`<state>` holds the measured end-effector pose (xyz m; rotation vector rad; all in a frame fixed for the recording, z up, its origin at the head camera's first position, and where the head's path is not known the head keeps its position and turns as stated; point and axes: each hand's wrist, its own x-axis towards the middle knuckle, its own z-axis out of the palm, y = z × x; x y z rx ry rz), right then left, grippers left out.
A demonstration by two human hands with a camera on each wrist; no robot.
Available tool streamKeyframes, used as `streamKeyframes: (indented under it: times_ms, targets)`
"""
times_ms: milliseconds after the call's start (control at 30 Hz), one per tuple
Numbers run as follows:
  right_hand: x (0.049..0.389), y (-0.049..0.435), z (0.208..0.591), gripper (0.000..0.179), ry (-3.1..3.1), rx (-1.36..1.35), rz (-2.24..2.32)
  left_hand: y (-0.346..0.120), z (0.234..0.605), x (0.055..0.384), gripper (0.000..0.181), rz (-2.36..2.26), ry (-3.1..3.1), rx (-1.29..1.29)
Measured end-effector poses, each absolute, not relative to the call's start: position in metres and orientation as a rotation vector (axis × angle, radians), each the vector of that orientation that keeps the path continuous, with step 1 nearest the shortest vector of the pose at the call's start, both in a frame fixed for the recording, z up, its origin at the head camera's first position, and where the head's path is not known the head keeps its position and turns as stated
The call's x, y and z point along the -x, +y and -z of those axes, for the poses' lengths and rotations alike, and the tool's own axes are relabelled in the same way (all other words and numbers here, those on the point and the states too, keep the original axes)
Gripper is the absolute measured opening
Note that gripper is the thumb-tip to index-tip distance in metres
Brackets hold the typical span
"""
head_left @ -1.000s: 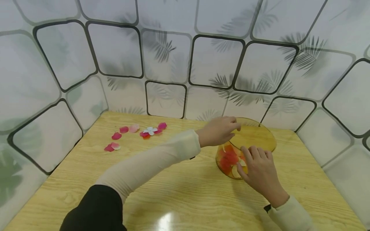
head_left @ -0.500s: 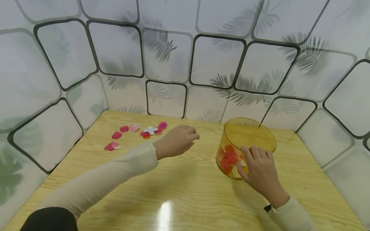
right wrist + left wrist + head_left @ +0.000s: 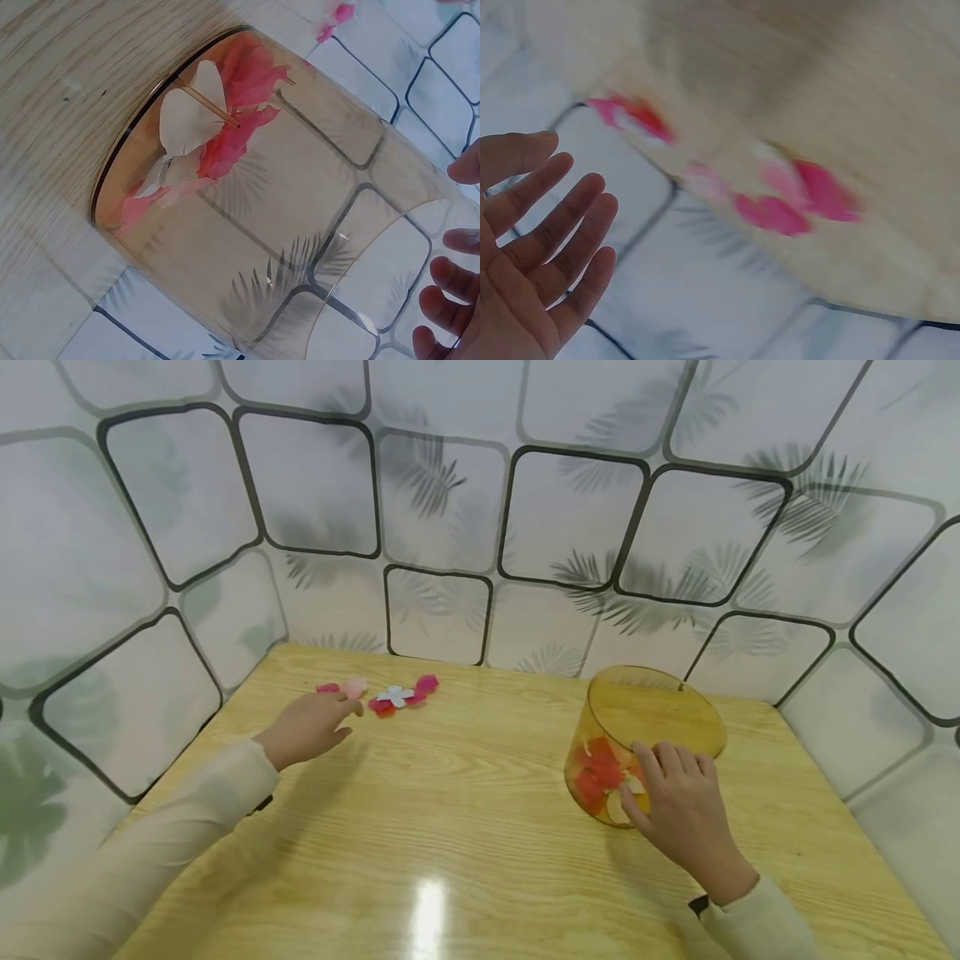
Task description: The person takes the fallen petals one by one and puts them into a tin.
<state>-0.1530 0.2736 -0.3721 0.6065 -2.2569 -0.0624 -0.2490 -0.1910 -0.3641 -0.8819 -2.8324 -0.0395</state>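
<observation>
My left hand (image 3: 311,727) hovers at the left over the table, near pink petals (image 3: 354,687); in the left wrist view its palm and spread fingers (image 3: 592,225) show, with nothing held. A white four-petalled flower (image 3: 395,696) lies on dark pink and orange-red petals (image 3: 384,711) farther right. On the right, my right hand (image 3: 686,810) is at the near side of a clear amber container (image 3: 588,739), fingertips right at its rim and thumb beside its wall. Red petals and white pieces (image 3: 191,112) lie inside at the bottom; a thin brown line crosses the white.
The wood-grain table (image 3: 465,827) carries the container at right and the petals at far left. White walls (image 3: 442,510) with dark rounded outlines and grey leaf prints enclose its back and sides. A bright light reflection lies near the front edge.
My left hand has moved away from the container, leftward across the table to the loose petals, covering some of them. My right hand stays at the container.
</observation>
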Motion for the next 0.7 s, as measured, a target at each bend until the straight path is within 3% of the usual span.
streamKeyframes:
  times_ms: [300, 700]
  targets:
    - [0.153, 0.274, 0.372, 0.05, -2.256, -0.608, 0.067, -0.249, 0.394, 0.258, 0.018, 0.152, -2.921, 0.736]
    - [0.153, 0.273, 0.372, 0.048, -2.248, -0.608, 0.054, -0.265, 0.415, 0.271, 0.012, 0.182, -2.929, 0.718]
